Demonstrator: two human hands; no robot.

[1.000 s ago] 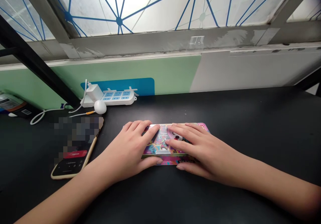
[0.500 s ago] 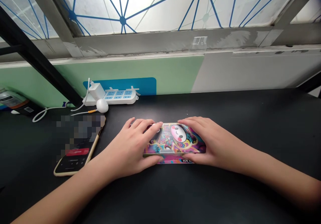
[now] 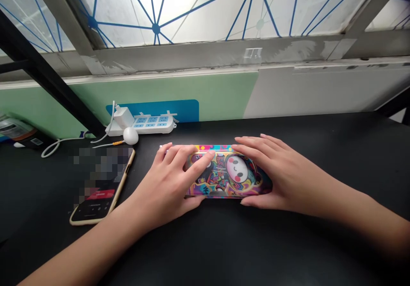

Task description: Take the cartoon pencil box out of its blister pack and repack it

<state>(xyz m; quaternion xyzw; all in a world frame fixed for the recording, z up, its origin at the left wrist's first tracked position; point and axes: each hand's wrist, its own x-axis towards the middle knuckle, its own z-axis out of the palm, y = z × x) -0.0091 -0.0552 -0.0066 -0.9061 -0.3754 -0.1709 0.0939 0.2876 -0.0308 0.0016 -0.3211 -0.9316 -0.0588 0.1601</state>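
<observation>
The left hand (image 3: 166, 183) and right hand (image 3: 278, 177) hold a flat rectangular box (image 3: 229, 171) between them, one at each end, directly ahead of the wrists. Fingers lie across its top face and thumbs sit along its near long edge. The box has a smooth, glossy, multicoloured printed surface showing a cartoon face with a round white head and pink cheeks. Its material, card or tin, cannot be determined. The hands cover both ends, and any small lettering is illegible. Whether the box touches the matte black desk (image 3: 320, 239) cannot be confirmed. Just left of the left hand lies a gold-rimmed smartphone (image 3: 96, 207), its upper part obscured by pixelated blocks. Beyond the hands stands a white plastic power strip (image 3: 153, 125) with a white charger (image 3: 123, 117) plugged in. A white rounded object (image 3: 130, 135) sits just in front of the strip; its type is unclear. Both forearms are cut off by the frame.
</observation>
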